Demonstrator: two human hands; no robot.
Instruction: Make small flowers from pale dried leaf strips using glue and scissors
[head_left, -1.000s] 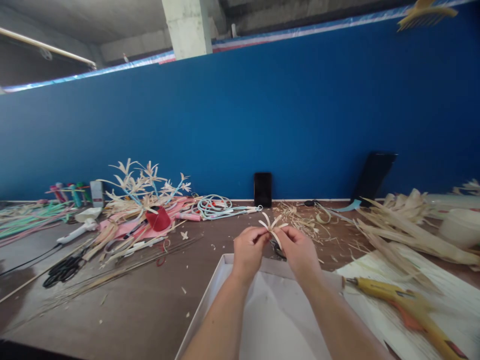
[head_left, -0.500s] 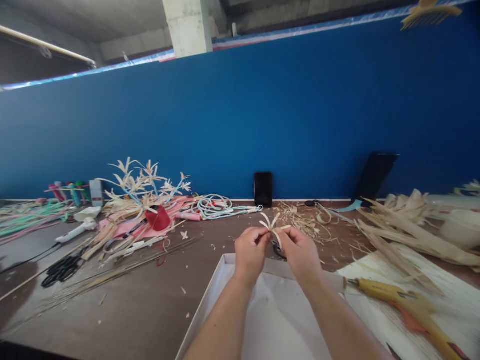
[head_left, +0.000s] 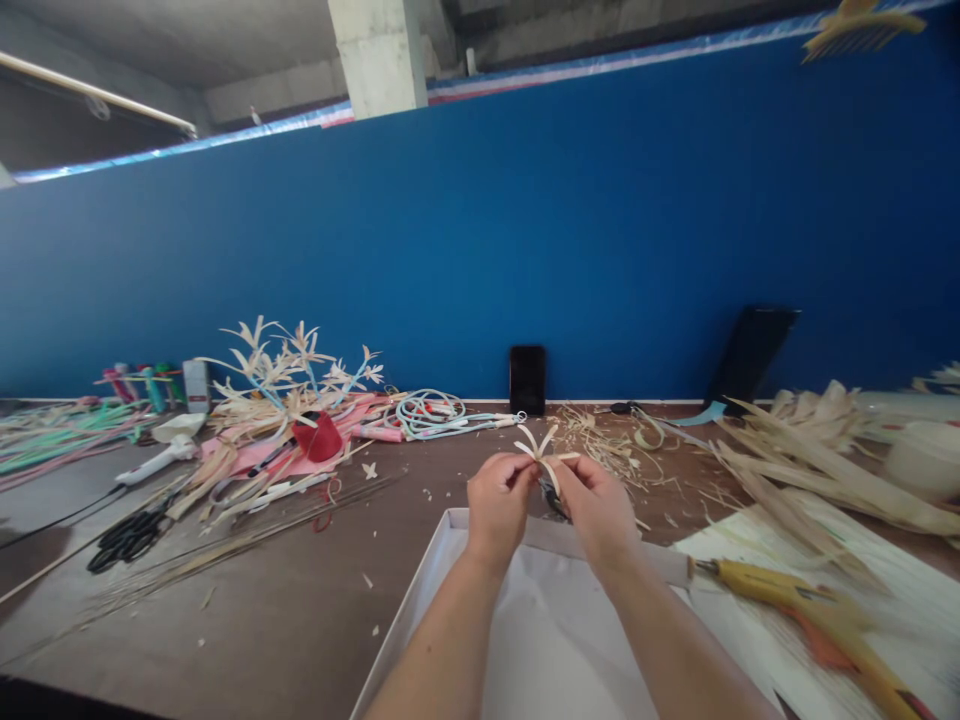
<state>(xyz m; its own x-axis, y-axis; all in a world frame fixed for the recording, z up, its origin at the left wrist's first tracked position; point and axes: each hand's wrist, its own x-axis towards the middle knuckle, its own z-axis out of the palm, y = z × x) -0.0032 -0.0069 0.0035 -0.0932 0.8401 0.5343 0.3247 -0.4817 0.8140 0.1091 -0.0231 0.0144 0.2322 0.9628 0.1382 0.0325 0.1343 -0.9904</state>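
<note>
Between my two hands is a small pale flower (head_left: 537, 444) made of thin dried strips, its petals fanning upward. My left hand (head_left: 498, 502) pinches its base from the left side. On the other side, my right hand (head_left: 598, 507) has thumb and finger closed on a petal strip. Both hands are over the far edge of a white shallow box (head_left: 551, 640). Just behind the fingers lies a dark-handled tool (head_left: 553, 500), mostly hidden by my right hand.
Left: finished flower stems (head_left: 277, 365), a red tape roll (head_left: 318, 437), black scissors (head_left: 129, 540), a white corded tool (head_left: 161, 458). A phone (head_left: 527, 380) leans on the blue partition (head_left: 480, 240). Right: a yellow glue gun (head_left: 806, 610) on paper and dried husks (head_left: 832, 465).
My hands stay together at the flower, with only a very slight shift of the fingers to the left. Nothing was let go.
</note>
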